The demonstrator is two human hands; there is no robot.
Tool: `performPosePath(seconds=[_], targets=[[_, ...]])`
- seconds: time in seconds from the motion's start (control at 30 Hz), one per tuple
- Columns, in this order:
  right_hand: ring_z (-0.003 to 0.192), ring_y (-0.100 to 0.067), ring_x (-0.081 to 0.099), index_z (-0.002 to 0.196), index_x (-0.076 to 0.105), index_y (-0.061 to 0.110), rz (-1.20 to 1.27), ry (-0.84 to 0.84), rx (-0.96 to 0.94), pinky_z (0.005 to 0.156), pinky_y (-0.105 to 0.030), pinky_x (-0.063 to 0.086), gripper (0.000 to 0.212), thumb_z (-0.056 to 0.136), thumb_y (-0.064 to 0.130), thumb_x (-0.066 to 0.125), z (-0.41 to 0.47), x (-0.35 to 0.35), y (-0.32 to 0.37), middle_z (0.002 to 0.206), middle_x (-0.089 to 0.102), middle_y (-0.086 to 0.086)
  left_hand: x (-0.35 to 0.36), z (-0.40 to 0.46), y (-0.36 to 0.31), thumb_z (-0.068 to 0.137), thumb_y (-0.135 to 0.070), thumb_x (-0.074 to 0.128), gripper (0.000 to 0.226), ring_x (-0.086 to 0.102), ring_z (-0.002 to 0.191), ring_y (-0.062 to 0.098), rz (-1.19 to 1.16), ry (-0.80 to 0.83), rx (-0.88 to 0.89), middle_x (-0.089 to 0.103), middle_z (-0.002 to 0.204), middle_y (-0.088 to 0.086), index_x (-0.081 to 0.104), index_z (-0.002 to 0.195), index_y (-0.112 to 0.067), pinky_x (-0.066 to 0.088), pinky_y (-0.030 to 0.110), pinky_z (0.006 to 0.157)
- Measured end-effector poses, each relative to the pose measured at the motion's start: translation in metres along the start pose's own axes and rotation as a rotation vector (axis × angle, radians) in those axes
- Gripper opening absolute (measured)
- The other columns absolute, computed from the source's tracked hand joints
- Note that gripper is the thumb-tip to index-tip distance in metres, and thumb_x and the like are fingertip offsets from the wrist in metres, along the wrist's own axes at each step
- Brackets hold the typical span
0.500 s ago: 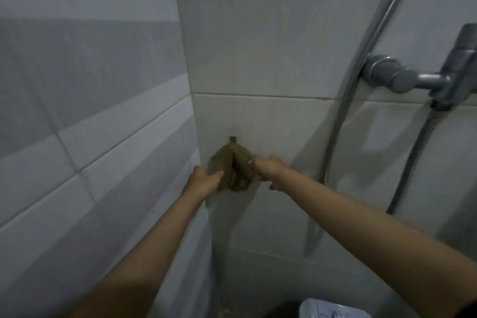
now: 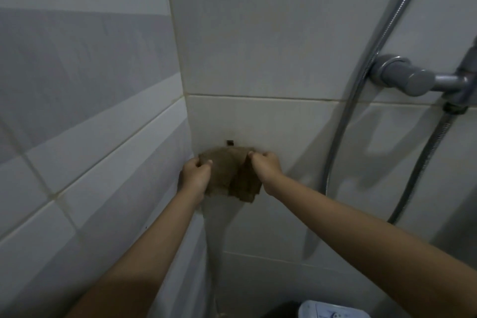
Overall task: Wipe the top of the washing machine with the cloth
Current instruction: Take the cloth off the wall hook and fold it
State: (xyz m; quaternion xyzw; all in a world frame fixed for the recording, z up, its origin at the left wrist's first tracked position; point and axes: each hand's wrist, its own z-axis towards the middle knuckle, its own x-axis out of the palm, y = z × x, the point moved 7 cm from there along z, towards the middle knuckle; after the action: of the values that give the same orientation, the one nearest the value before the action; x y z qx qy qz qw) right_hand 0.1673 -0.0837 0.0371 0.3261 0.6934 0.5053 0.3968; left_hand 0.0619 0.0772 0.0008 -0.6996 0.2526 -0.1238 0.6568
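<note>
A brown cloth (image 2: 232, 175) hangs against the white tiled wall just under a small dark hook (image 2: 229, 142). My left hand (image 2: 195, 174) pinches its upper left edge and my right hand (image 2: 265, 166) pinches its upper right edge, spreading the top of the cloth between them. The lower part of the cloth droops in folds. A white and blue corner of an appliance (image 2: 333, 310) shows at the bottom edge; I cannot tell whether it is the washing machine.
A grey shower mixer (image 2: 402, 77) sticks out of the wall at the upper right, with a metal hose (image 2: 361, 90) looping down beside it. The grey and white tiled side wall (image 2: 77, 137) stands close on the left, meeting the back wall in a corner.
Both hands have drawn apart, spreading the cloth wider, and its top edge now sits just below the hook instead of bunched at it.
</note>
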Motion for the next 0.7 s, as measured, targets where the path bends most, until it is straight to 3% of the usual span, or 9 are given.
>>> performPosePath(seconds=[0.13, 0.2, 0.27, 0.33, 0.43, 0.5, 0.57, 0.6, 0.7], targets=[[0.062, -0.016, 0.042, 0.066, 0.037, 0.017, -0.016, -0.045, -0.196, 0.061, -0.032, 0.034, 0.033, 0.095, 0.030, 0.046, -0.005, -0.020, 0.025, 0.067, 0.042, -0.002, -0.002, -0.017, -0.032, 0.090, -0.023, 0.057, 0.013, 0.066, 0.095, 0.033, 0.026, -0.038, 0.176, 0.069, 0.100, 0.012, 0.066, 0.095, -0.015, 0.053, 0.048, 0.088], [0.060, -0.015, 0.037, 0.064, 0.031, 0.018, -0.040, -0.046, -0.277, 0.057, -0.031, 0.031, 0.037, 0.095, 0.029, 0.047, -0.011, -0.033, 0.034, 0.064, 0.035, 0.000, 0.004, -0.026, -0.042, 0.091, -0.018, 0.057, 0.008, 0.066, 0.095, 0.032, -0.021, -0.020, 0.198, 0.068, 0.097, 0.012, 0.064, 0.091, -0.014, 0.053, 0.045, 0.087], [0.064, -0.016, 0.040, 0.070, 0.034, 0.016, -0.060, -0.050, -0.327, 0.057, -0.029, 0.032, 0.032, 0.094, 0.029, 0.049, -0.018, -0.048, 0.040, 0.066, 0.036, 0.001, 0.014, -0.038, -0.046, 0.092, -0.014, 0.056, 0.017, 0.065, 0.098, 0.030, -0.079, 0.018, 0.177, 0.068, 0.103, 0.013, 0.066, 0.104, -0.007, 0.053, 0.041, 0.089], [0.076, -0.018, 0.047, 0.086, 0.044, 0.013, -0.036, -0.072, -0.314, 0.060, -0.027, 0.037, 0.020, 0.093, 0.030, 0.052, -0.024, -0.066, 0.039, 0.075, 0.043, 0.001, 0.029, -0.048, -0.041, 0.093, -0.014, 0.055, 0.025, 0.064, 0.099, 0.029, -0.102, 0.069, 0.113, 0.067, 0.108, 0.014, 0.064, 0.113, -0.002, 0.052, 0.037, 0.089], [0.095, -0.020, 0.055, 0.106, 0.053, 0.008, 0.021, -0.084, -0.215, 0.078, -0.028, 0.042, 0.026, 0.092, 0.028, 0.056, -0.034, -0.097, 0.027, 0.096, 0.057, -0.004, 0.061, -0.070, -0.027, 0.093, -0.022, 0.054, 0.025, 0.065, 0.088, 0.030, -0.022, 0.172, -0.022, 0.068, 0.102, 0.016, 0.065, 0.104, -0.002, 0.054, 0.035, 0.078], [0.089, -0.023, 0.060, 0.086, 0.061, 0.010, -0.047, -0.098, -0.222, 0.077, -0.028, 0.043, 0.020, 0.090, 0.029, 0.057, -0.038, -0.121, 0.018, 0.087, 0.062, -0.006, 0.085, -0.093, -0.017, 0.093, -0.028, 0.052, 0.030, 0.062, 0.081, 0.030, 0.083, 0.234, -0.096, 0.065, 0.097, 0.016, 0.061, 0.108, -0.004, 0.045, 0.029, 0.068], [0.073, -0.023, 0.058, 0.059, 0.052, 0.015, -0.169, -0.128, -0.263, 0.068, -0.028, 0.042, 0.032, 0.088, 0.028, 0.059, -0.047, -0.144, 0.012, 0.065, 0.056, -0.005, 0.108, -0.114, -0.006, 0.095, -0.034, 0.047, 0.045, 0.061, 0.098, 0.030, 0.130, 0.285, -0.164, 0.062, 0.114, 0.017, 0.052, 0.127, -0.002, 0.043, 0.033, 0.081], [0.069, -0.024, 0.057, 0.056, 0.049, 0.014, -0.231, -0.125, -0.276, 0.065, -0.029, 0.041, 0.036, 0.088, 0.028, 0.059, -0.052, -0.151, 0.009, 0.062, 0.054, -0.006, 0.119, -0.123, 0.001, 0.096, -0.037, 0.044, 0.053, 0.060, 0.101, 0.030, 0.076, 0.326, -0.223, 0.060, 0.121, 0.018, 0.046, 0.134, 0.000, 0.043, 0.035, 0.089], [0.078, -0.031, 0.064, 0.074, 0.060, 0.001, -0.299, -0.043, -0.300, 0.071, -0.037, 0.051, 0.029, 0.089, 0.027, 0.058, -0.067, -0.175, -0.005, 0.073, 0.061, -0.013, 0.168, -0.168, 0.015, 0.097, -0.052, 0.028, 0.070, 0.059, 0.093, 0.029, -0.174, 0.528, -0.421, 0.062, 0.108, 0.020, 0.045, 0.131, 0.007, 0.041, 0.037, 0.089]])
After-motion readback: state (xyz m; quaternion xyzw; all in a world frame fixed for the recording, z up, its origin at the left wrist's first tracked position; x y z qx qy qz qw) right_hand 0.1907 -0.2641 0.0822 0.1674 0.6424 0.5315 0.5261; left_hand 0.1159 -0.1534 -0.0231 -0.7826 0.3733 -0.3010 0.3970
